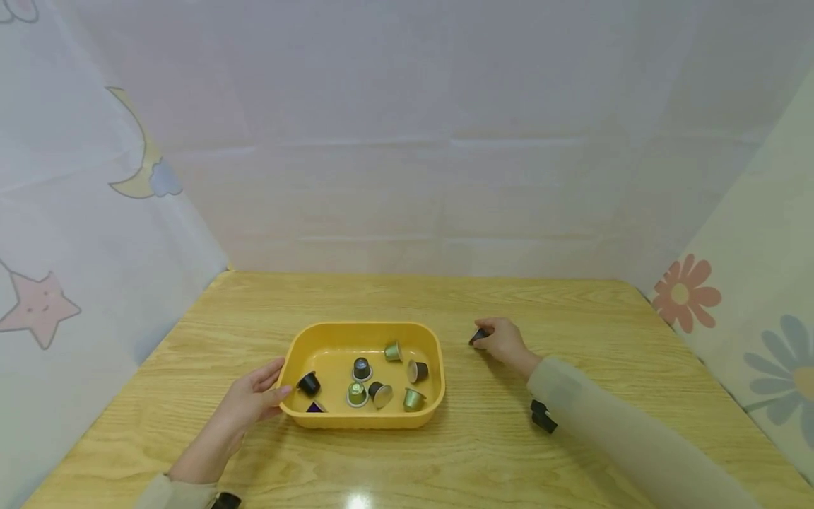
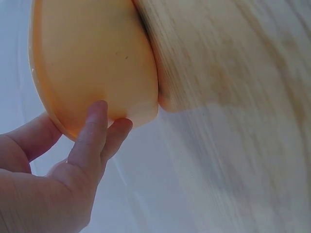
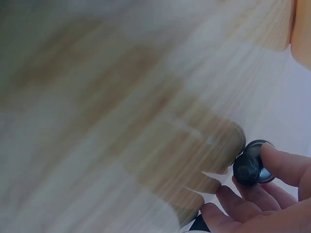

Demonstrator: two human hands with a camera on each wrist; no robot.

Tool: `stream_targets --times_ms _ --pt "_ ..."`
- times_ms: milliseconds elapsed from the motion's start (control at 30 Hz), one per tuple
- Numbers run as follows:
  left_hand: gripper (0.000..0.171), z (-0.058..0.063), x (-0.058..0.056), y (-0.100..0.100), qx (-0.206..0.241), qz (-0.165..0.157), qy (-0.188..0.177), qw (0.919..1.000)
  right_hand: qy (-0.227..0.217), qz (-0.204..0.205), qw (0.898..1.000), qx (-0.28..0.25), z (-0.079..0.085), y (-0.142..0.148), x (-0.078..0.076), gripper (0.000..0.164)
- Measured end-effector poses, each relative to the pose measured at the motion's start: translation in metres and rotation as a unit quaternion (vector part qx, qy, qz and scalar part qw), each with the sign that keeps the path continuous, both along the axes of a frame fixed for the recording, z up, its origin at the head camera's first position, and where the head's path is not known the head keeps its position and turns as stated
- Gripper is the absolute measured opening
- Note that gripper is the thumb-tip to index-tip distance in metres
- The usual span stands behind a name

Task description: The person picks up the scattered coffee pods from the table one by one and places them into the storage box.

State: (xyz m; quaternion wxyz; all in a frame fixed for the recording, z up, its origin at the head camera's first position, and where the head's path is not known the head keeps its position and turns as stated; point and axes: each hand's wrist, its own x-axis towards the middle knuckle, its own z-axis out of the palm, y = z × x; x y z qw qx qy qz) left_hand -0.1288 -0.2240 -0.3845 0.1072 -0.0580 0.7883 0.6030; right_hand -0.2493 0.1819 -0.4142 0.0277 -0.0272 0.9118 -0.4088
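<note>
Between thumb and fingers, my right hand point(image 1: 504, 341) pinches a black coffee capsule point(image 3: 248, 167), just above or at the table to the right of a yellow plastic bin point(image 1: 362, 421). At the bin's left end is my left hand point(image 1: 251, 397), its thumb over the rim and its fingers against the outer wall, as the left wrist view shows. Inside the bin several coffee capsules lie scattered: green ones point(image 1: 413, 400), dark ones point(image 1: 309, 383) and a purple one point(image 1: 315, 408) partly hidden by the front wall.
The wooden table point(image 1: 572, 311) reaches back to a pale cloth backdrop point(image 1: 407, 184). Printed cloth hangs along both sides, with a moon and star at left and flowers point(image 1: 687, 293) at right. Dark straps point(image 1: 543, 417) sit at the wrists.
</note>
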Motion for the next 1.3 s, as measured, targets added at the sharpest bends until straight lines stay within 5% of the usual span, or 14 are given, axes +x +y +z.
stream_targets --times_ms 733,1300 --pt "0.06 0.0 0.001 0.002 -0.012 0.004 0.007 0.9999 0.016 -0.001 0.999 -0.038 0.024 -0.005 0.017 0.046" --pt "0.06 0.0 0.0 0.002 -0.015 0.008 0.008 0.9998 0.008 0.015 0.99 -0.142 0.052 -0.025 0.046 0.045"
